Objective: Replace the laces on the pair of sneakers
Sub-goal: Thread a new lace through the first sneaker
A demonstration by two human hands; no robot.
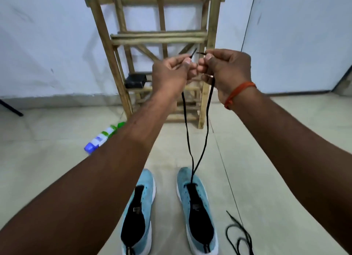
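Forearms up; left hand, right hand fingers pinching black lace tips, evening lengths above right-hand sneaker; next: cross-thread through eyelets.

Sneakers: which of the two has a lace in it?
The sneaker on the right: the black lace runs into its front eyelets. The left sneaker has none.

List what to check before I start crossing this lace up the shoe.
1. The black lace passes through the lowest eyelets of the right-side sneaker: ok.
2. Tips pinched, one in the left hand, one in the right hand: ok.
3. Tips level, so ends even: ok.
4. Strands untwisted near the shoe: cannot tell.
5. The left-side sneaker laced: not ok, no lace in it.
6. The spare lace on the floor beside the shoes: ok.
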